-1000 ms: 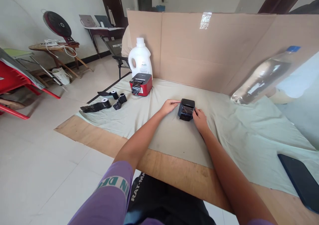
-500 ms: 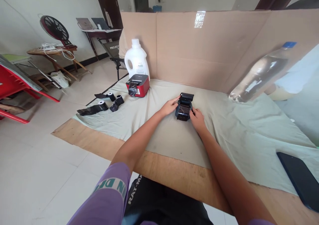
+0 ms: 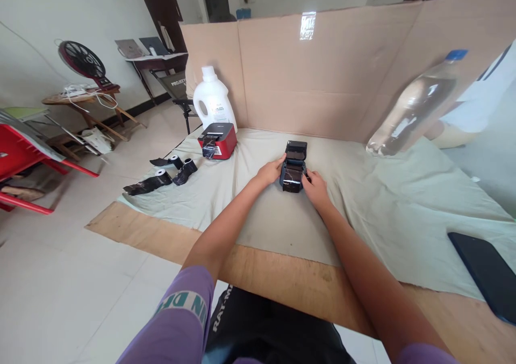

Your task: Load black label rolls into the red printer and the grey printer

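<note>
A small black printer (image 3: 293, 177) sits on the cloth with its lid (image 3: 296, 150) raised at the back. A shiny black strip comes out over its front. My left hand (image 3: 270, 172) grips the printer's left side, with the fingertips near the lid hinge. On the opposite side, my right hand (image 3: 316, 188) holds the body, its thumb and fingers close to the front corner. The inside of the printer is mostly covered by the dark strip.
A red and black printer (image 3: 224, 142) stands at the left before a white jug (image 3: 213, 99). Several rolls of black strip (image 3: 162, 178) lie nearby. A clear bottle (image 3: 419, 108) leans on the cardboard (image 3: 322, 79) at the right. A phone (image 3: 486, 272) lies near the front edge.
The small printer's lid now stands further back and shows more of its inner face. My left fingers have slid slightly down from the lid. The whole view has shifted a little.
</note>
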`<state>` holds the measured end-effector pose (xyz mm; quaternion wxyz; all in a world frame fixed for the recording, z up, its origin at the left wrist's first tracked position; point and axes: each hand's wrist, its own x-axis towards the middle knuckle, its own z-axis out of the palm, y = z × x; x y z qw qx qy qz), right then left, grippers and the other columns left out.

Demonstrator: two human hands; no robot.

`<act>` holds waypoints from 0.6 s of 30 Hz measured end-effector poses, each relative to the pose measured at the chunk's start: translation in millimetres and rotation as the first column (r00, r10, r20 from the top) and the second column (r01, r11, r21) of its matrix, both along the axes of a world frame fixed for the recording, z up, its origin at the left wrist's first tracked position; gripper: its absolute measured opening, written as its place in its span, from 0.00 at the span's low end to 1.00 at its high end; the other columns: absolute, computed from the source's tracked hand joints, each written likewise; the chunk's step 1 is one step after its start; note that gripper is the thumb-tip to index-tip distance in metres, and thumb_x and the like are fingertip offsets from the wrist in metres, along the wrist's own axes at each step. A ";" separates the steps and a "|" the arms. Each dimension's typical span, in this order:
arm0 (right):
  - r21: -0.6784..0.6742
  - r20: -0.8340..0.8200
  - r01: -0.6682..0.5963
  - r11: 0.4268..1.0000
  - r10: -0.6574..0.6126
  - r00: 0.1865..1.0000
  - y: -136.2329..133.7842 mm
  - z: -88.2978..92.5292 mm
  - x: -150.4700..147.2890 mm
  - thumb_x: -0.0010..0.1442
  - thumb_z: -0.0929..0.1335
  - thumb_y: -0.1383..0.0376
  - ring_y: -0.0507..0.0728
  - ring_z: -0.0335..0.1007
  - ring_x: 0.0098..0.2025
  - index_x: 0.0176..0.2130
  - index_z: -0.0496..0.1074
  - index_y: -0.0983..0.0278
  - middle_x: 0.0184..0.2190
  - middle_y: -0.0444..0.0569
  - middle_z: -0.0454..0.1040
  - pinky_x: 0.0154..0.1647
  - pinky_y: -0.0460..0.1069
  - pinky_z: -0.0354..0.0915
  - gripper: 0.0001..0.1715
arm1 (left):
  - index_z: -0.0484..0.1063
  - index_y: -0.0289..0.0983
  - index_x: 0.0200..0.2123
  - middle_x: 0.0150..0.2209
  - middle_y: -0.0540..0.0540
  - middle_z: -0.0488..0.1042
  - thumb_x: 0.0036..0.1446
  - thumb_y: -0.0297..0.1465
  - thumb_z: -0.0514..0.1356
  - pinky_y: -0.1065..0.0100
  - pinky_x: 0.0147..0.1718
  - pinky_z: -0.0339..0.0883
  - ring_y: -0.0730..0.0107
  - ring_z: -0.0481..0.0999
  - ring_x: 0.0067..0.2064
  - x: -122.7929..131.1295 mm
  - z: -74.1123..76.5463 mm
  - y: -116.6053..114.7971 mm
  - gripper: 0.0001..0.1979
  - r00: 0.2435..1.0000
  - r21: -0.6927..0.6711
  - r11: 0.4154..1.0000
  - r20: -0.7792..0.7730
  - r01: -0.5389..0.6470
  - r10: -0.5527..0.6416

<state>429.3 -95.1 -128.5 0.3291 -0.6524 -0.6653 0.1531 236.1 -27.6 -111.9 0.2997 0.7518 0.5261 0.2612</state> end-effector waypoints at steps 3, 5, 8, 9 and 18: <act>0.009 0.006 0.008 1.000 -0.008 1.000 0.2 -0.5 -0.3 0.66 0.54 0.48 0.65 0.66 0.45 0.49 0.74 0.62 0.38 0.54 0.71 0.51 0.59 0.58 0.31 | 0.61 0.48 0.68 0.56 0.47 0.77 0.65 0.30 0.52 0.65 0.51 0.66 0.58 0.76 0.51 0.9 3.2 -2.3 0.28 0.998 0.018 1.000 -0.061 -0.003 0.004; 0.020 0.007 0.011 1.000 -0.012 1.000 0.7 -1.7 -0.1 0.66 0.54 0.48 0.65 0.66 0.45 0.48 0.74 0.62 0.38 0.55 0.71 0.51 0.59 0.58 0.31 | 0.61 0.48 0.68 0.60 0.47 0.73 0.65 0.30 0.52 0.63 0.54 0.64 0.56 0.73 0.57 0.9 3.0 -2.9 0.28 0.998 0.032 0.999 -0.064 -0.010 0.012; 0.022 0.008 0.014 1.000 -0.014 1.000 1.7 -3.5 0.3 0.66 0.54 0.48 0.65 0.66 0.45 0.49 0.74 0.62 0.38 0.54 0.71 0.51 0.59 0.58 0.32 | 0.64 0.47 0.66 0.58 0.47 0.75 0.64 0.30 0.53 0.64 0.53 0.65 0.56 0.73 0.57 0.7 -0.7 -2.3 0.27 0.998 0.047 0.998 -0.050 -0.036 0.038; 0.019 0.009 0.016 1.000 -0.016 1.000 1.9 -3.8 0.3 0.66 0.54 0.48 0.65 0.66 0.45 0.50 0.74 0.62 0.38 0.54 0.71 0.51 0.59 0.58 0.32 | 0.66 0.46 0.65 0.55 0.46 0.77 0.64 0.29 0.54 0.64 0.52 0.66 0.56 0.75 0.55 0.7 -2.4 -2.1 0.27 0.998 0.048 0.998 -0.036 -0.048 0.050; 0.037 0.032 0.027 0.999 -0.028 0.999 2.3 -5.8 -0.2 0.66 0.55 0.51 0.65 0.67 0.45 0.53 0.74 0.62 0.39 0.55 0.72 0.49 0.57 0.59 0.30 | 0.81 0.37 0.48 0.47 0.42 0.75 0.61 0.29 0.57 0.68 0.46 0.68 0.67 0.75 0.41 6.1 15.5 8.6 0.16 0.995 0.263 0.961 0.035 0.085 -0.098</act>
